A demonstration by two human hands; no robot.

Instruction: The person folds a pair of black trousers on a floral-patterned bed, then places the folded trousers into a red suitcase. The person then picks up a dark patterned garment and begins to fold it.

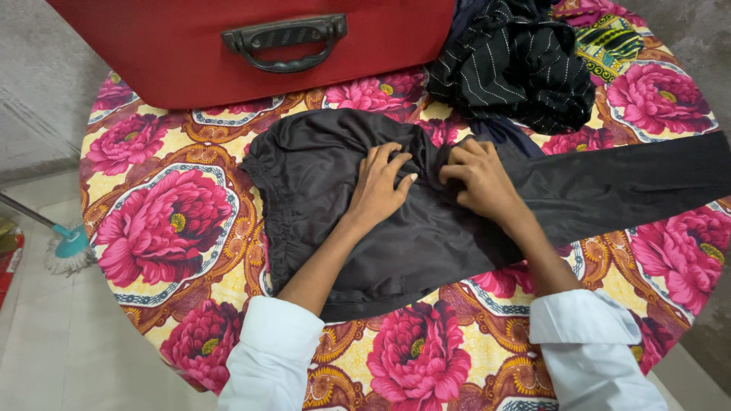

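head view: a pair of black trousers (396, 221) lies spread flat on the round table (152, 228), which wears a cloth printed with big pink flowers; taking the trousers as the landmark, the elastic waistband sits at their left end and one long leg runs off to the right, reaching the table's edge, so the cloth is laid out where both hands can get at it

the left hand (378, 185) rests palm down on the upper middle of the trousers, fingers spread and its grip released, seemingly pinning the fabric so it does not slide; the right hand (478, 176) sits just beside it, where the leg begins, its grip clenched on a fold of the black cloth, fingers curled in and the fabric gathered into creases between the two hands

beyond the trousers, a red suitcase (251, 46) with a dark handle stands at the far edge of the table; above and to the right of the trousers a crumpled black pinstriped garment (518, 65) is heaped, touching a scrap of dark blue cloth; far left of the trousers, off the table, a mop (68, 247) lies on the floor
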